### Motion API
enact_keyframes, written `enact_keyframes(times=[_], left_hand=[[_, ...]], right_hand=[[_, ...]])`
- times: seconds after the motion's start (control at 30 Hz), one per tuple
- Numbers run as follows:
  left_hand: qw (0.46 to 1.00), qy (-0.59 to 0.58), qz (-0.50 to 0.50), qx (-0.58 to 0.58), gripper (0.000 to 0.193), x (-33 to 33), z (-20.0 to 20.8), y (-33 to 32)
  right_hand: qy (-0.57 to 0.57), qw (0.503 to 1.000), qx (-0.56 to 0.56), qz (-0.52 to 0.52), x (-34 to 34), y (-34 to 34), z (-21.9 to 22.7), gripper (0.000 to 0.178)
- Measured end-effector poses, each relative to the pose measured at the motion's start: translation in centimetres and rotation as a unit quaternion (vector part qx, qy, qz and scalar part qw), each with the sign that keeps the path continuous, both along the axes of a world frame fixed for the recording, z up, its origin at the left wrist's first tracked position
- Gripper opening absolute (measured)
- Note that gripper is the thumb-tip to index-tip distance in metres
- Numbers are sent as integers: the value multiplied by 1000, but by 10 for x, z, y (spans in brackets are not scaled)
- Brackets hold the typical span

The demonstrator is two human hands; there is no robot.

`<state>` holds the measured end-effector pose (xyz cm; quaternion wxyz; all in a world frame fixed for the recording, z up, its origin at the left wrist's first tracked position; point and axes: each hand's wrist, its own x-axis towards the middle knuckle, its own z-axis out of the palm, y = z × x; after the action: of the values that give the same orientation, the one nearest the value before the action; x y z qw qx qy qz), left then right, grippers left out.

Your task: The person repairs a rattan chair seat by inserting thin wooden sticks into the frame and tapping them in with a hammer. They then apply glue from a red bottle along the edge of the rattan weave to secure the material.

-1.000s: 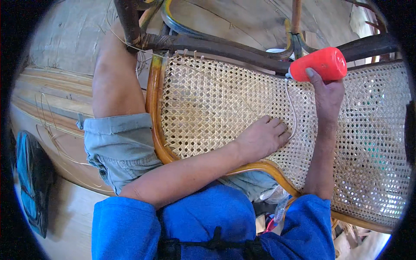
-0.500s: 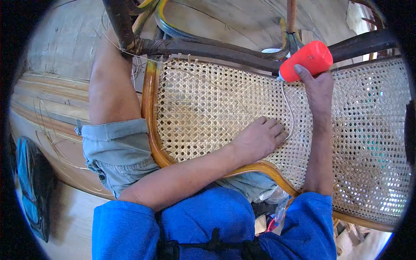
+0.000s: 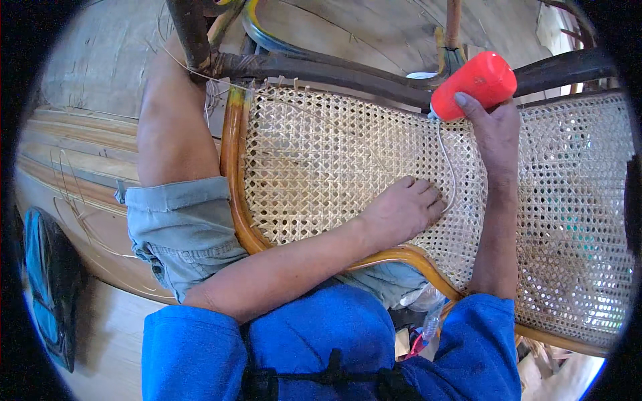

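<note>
My right hand [image 3: 496,127] is wrapped round a red squeeze bottle [image 3: 476,85], which is tilted with its pale nozzle pointing down at the far edge of a woven cane panel [image 3: 321,154]. From beside the nozzle a thin pale strand [image 3: 449,160] curves over the weave toward me. It meets the fingertips of my left hand [image 3: 404,210], which rests on the panel with bent fingers closed on the strand. My palm and thumb there are hidden. An orange-brown rattan frame [image 3: 234,174] borders the panel on the left and near sides.
Dark poles [image 3: 321,75] run along the panel's far edge, with small pegs sticking up at its far left corner. A second cane panel [image 3: 575,214] adjoins on the right. Long wooden strips [image 3: 80,147] and a dark and teal bag [image 3: 47,287] lie at the left.
The bottle and my right hand have shifted slightly up and away from me, the nozzle still close to the far edge. My left hand stays in place on the strand.
</note>
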<state>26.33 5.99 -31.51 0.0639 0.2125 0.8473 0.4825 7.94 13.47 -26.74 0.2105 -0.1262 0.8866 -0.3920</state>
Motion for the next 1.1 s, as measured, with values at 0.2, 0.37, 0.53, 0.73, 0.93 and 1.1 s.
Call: enact_keyframes(times=[0.2, 0.37, 0.53, 0.73, 0.93, 1.1], left_hand=[[1000, -4, 0, 4, 39, -1, 0, 0], [1000, -5, -6, 7, 40, -1, 0, -1], [1000, -10, -12, -6, 40, -1, 1, -1], [1000, -16, -15, -1, 40, -2, 1, -1], [1000, -3, -12, -13, 39, -2, 2, -2], [1000, -17, -12, -10, 38, -1, 1, -2]], right_hand=[[-6, 1000, 17, -10, -6, 1, 0, 33], [-12, 1000, 6, -22, -5, 4, -6, 34], [0, 999, 41, -15, -6, 4, -8, 34], [-11, 1000, -19, -2, -9, 5, -17, 33], [-18, 999, -21, -37, -14, 16, -22, 33], [-81, 960, -174, -202, -2, 16, -18, 31]])
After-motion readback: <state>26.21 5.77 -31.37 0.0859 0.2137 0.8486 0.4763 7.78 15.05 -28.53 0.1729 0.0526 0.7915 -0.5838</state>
